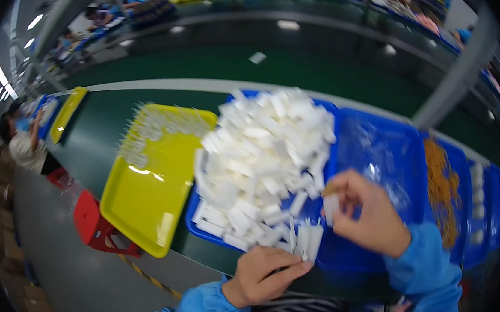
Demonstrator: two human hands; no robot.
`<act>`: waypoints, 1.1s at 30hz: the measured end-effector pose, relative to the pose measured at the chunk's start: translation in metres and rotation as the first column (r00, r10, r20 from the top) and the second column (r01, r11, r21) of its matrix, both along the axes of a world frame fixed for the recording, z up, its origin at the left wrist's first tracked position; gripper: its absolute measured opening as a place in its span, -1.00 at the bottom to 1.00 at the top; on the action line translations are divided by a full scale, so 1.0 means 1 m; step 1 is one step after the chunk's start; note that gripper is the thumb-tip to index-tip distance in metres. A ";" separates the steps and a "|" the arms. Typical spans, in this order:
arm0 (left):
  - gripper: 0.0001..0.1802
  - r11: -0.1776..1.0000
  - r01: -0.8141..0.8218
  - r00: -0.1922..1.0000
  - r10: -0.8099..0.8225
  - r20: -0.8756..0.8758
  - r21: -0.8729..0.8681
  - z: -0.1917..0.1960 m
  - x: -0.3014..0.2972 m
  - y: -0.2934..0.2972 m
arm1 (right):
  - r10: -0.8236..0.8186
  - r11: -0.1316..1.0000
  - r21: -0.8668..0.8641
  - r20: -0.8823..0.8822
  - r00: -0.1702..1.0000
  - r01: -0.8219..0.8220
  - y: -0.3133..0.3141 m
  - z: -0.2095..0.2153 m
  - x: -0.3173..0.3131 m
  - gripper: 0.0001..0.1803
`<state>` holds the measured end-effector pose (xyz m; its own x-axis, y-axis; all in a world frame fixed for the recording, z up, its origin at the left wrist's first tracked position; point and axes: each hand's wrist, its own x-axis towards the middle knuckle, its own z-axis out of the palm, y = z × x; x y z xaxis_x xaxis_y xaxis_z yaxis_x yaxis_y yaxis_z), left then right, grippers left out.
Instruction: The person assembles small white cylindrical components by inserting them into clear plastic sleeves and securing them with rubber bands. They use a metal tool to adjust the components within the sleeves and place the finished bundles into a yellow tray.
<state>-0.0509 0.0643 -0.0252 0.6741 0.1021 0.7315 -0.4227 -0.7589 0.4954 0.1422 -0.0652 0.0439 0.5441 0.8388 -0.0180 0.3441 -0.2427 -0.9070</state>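
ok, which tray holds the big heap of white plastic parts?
The blue tray in the middle, under the white parts. The yellow tray to its left holds only a thin row along its far edge.

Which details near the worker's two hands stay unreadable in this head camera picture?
- Head view: exact shape of the small white plastic piece in the right hand; motion blur.
- Head view: count of white plastic pieces at the left hand; blurred together.
- Head view: contents of the clear plastic bag; glare.
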 end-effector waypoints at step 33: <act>-0.53 0.956 -0.110 0.994 0.099 -0.053 -0.273 -0.012 0.002 -0.011 | 0.016 0.916 0.377 0.303 0.953 -0.135 -0.015 -0.025 -0.043 -0.78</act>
<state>-0.0491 0.0532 -0.0371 0.6761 0.3674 0.6387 -0.3246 -0.6296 0.7059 0.0994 -0.0802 0.0192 0.4102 0.7843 0.4654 0.6068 0.1462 -0.7813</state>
